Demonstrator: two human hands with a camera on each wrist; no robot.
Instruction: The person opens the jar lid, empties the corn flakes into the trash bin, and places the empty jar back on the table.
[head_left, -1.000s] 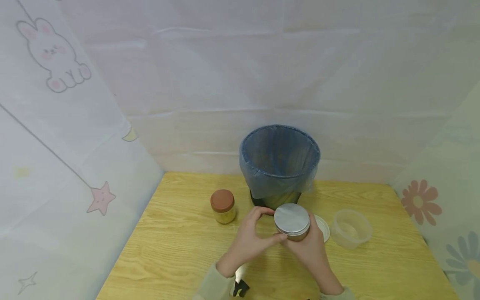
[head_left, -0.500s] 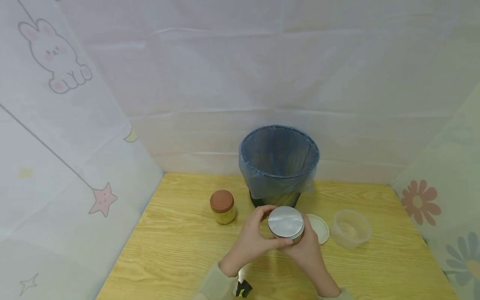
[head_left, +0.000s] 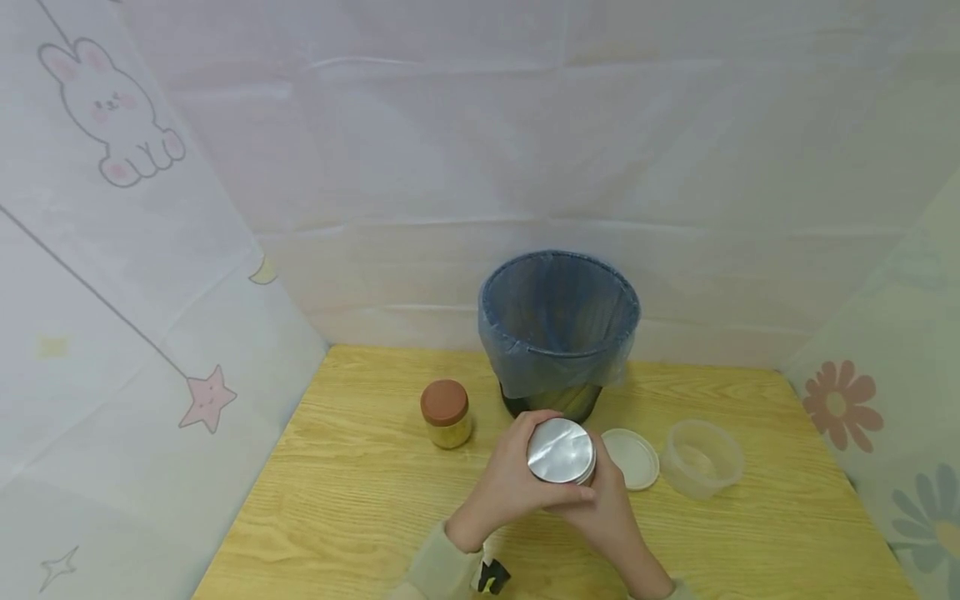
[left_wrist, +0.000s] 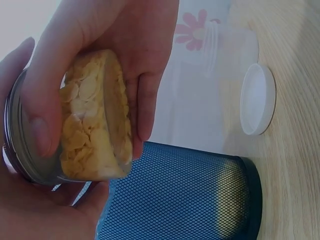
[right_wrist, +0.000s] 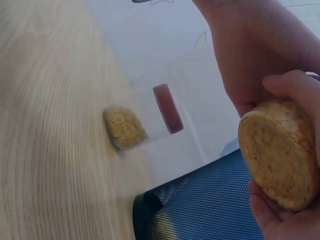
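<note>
Both hands hold a clear jar (left_wrist: 90, 120) of yellow flakes, raised above the table in front of the bin. Its silver screw lid (head_left: 560, 451) faces up towards the head camera. My left hand (head_left: 506, 483) grips the lid's rim, thumb along the near side and fingers round the far side. My right hand (head_left: 603, 504) is wrapped round the jar's body from the right. In the right wrist view the flakes show through the jar's base (right_wrist: 275, 160). The lid appears to be on the jar; the hands hide part of its rim.
A wire mesh bin (head_left: 558, 367) with a blue liner stands behind the hands. Left of it is a brown-lidded jar (head_left: 445, 414) with flakes. To the right lie a white lid (head_left: 636, 460) and a clear round tub (head_left: 701, 460). A small black item (head_left: 492, 577) shows by the left sleeve.
Both hands and the jar have shifted left and slightly nearer the person. The left hand closes further round the lid, its thumb reaching farther right. More of the white lid is visible.
</note>
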